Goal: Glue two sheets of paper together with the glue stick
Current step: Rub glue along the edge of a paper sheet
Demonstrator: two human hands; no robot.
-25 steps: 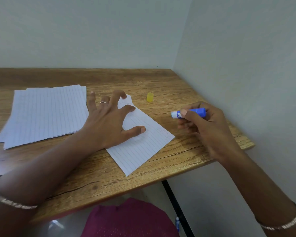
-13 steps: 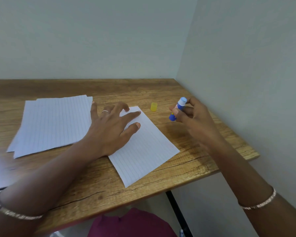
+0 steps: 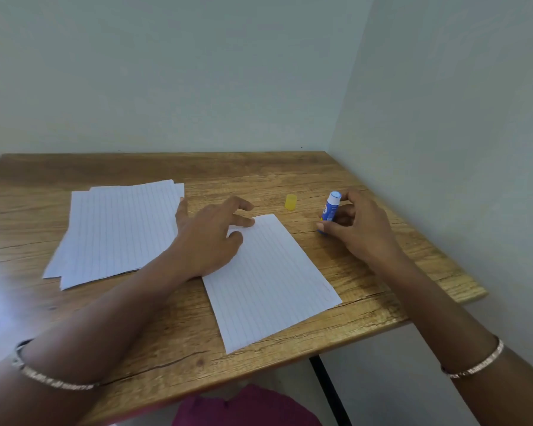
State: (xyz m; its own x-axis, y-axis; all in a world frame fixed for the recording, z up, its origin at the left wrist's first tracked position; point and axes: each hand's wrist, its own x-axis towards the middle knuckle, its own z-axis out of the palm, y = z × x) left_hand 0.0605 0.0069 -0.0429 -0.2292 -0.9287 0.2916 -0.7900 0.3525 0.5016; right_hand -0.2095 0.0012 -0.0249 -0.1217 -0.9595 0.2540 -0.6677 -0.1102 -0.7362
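A single lined sheet lies at an angle near the table's front edge. My left hand rests over its upper left corner, fingers spread, holding nothing. A stack of lined sheets lies to the left of that hand. My right hand grips a blue glue stick, which stands nearly upright on the table with its white tip up and no cap on. Its yellow cap stands on the wood just left of the stick.
The wooden table fits into a corner, with walls behind and along its right side. Its right front corner and front edge are close to my right forearm. A black table leg shows below.
My right hand has turned the glue stick from lying sideways to standing upright and lowered it onto the table by the cap. My left hand has loosened on the sheet.
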